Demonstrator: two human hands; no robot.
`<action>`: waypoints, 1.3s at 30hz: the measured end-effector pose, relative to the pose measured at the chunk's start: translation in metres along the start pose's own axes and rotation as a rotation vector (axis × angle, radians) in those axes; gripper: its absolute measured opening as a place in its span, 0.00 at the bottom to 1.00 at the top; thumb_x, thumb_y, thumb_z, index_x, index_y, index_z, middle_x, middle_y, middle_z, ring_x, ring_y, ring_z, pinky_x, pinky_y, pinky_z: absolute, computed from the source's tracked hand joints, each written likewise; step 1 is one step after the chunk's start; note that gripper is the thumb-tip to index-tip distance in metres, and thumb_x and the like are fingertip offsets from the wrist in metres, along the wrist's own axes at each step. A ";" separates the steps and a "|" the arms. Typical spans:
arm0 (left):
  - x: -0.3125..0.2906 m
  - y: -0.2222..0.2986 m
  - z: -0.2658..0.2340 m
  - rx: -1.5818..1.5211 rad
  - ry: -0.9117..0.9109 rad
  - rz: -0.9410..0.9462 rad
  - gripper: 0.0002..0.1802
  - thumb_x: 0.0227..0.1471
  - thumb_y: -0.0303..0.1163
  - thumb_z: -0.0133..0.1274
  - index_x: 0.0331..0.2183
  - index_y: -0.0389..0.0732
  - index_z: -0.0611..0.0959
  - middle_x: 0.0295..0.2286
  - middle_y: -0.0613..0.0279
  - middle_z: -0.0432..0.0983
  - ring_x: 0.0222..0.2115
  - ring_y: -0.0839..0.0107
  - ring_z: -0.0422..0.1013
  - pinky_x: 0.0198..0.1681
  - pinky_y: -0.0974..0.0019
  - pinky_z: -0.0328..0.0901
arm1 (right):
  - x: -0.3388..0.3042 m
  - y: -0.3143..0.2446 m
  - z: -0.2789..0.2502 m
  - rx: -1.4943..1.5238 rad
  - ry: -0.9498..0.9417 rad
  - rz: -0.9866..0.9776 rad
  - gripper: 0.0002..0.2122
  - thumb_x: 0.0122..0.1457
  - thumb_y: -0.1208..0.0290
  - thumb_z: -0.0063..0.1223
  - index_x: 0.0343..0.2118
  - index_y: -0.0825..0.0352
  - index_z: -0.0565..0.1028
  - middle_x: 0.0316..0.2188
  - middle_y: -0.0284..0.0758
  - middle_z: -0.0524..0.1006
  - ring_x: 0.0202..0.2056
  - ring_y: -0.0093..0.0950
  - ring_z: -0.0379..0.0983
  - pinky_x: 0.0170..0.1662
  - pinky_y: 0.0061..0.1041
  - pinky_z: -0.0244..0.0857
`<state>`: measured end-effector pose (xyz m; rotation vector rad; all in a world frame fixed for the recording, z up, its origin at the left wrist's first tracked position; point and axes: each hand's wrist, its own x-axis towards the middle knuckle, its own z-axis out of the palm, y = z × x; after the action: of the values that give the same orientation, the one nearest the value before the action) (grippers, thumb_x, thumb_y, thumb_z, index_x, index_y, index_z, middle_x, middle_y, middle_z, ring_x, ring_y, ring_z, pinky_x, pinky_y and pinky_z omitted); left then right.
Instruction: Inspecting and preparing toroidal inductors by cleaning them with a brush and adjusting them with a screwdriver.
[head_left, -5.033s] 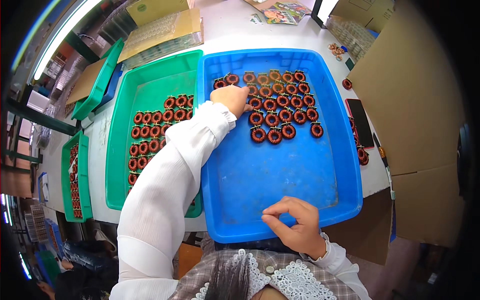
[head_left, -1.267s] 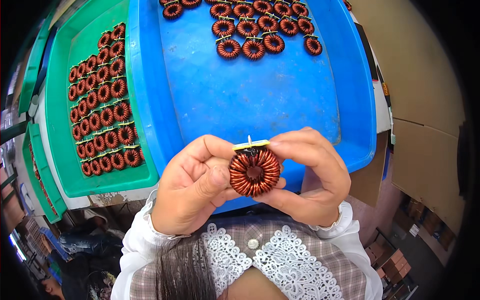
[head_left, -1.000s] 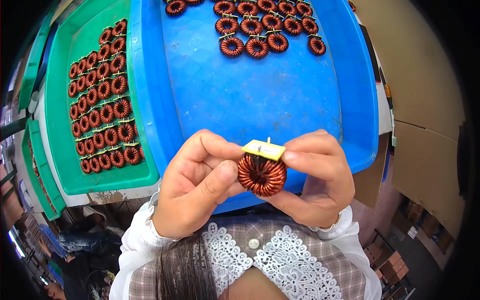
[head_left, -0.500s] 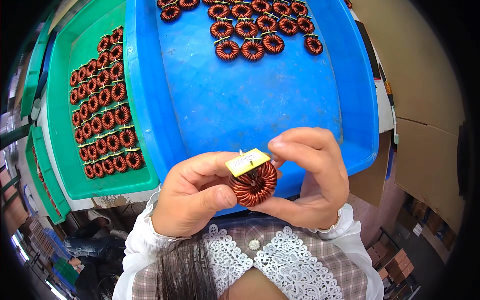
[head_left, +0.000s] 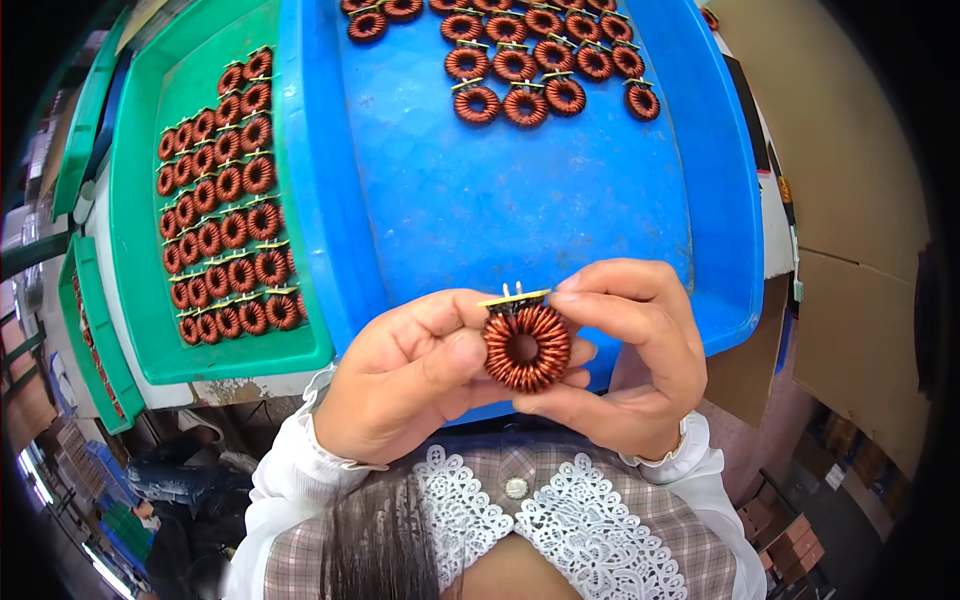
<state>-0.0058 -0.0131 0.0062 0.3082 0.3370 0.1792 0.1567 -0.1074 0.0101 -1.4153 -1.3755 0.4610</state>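
Observation:
A copper-wound ring coil [head_left: 527, 346] with a thin yellow base plate on its top edge is pinched between both hands, close to my chest. My left hand [head_left: 405, 375] grips its left side with thumb and fingers. Its right side and top sit in the curled fingers of my right hand [head_left: 620, 355]. The coil stands upright with its hole facing the camera. Beyond it lies a blue tray [head_left: 420, 220] with several more coils [head_left: 520, 65] along its far end.
A green tray [head_left: 150, 330] to the left holds rows of several similar coils [head_left: 225, 210]. Another green tray [head_left: 85, 330] lies further left. Cardboard boxes [head_left: 850, 180] stand at the right. The table's front edge runs just under the trays.
Five seconds ago my left hand reached into the blue tray's coils. Over the last second both hands have turned the coil, from tilted to upright with its face toward the camera.

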 end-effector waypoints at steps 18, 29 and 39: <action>-0.006 0.227 -0.105 1.177 0.932 0.949 0.14 0.51 0.24 0.48 0.38 0.25 0.70 0.35 0.48 0.73 0.33 0.65 0.73 0.37 0.70 0.70 | -0.012 -0.007 0.009 0.077 0.087 0.095 0.06 0.43 0.84 0.56 0.24 0.69 0.73 0.23 0.38 0.74 0.23 0.27 0.69 0.25 0.21 0.61; 0.029 0.255 -0.158 1.904 1.632 0.285 0.11 0.45 0.45 0.54 0.32 0.55 0.83 0.34 0.65 0.77 0.40 0.63 0.68 0.42 0.54 0.60 | -0.007 -0.004 0.006 0.034 0.017 0.091 0.07 0.41 0.84 0.58 0.25 0.69 0.74 0.20 0.37 0.75 0.20 0.27 0.70 0.22 0.21 0.61; 0.039 0.262 -0.085 1.942 0.996 1.215 0.08 0.45 0.37 0.54 0.26 0.45 0.82 0.27 0.60 0.76 0.34 0.62 0.70 0.39 0.51 0.61 | -0.002 -0.005 0.009 0.024 -0.015 0.028 0.07 0.41 0.83 0.59 0.25 0.68 0.74 0.19 0.36 0.75 0.18 0.26 0.70 0.20 0.20 0.61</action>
<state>-0.0311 0.2641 0.0037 2.3995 1.2325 1.2199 0.1465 -0.1071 0.0105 -1.4159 -1.3595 0.5059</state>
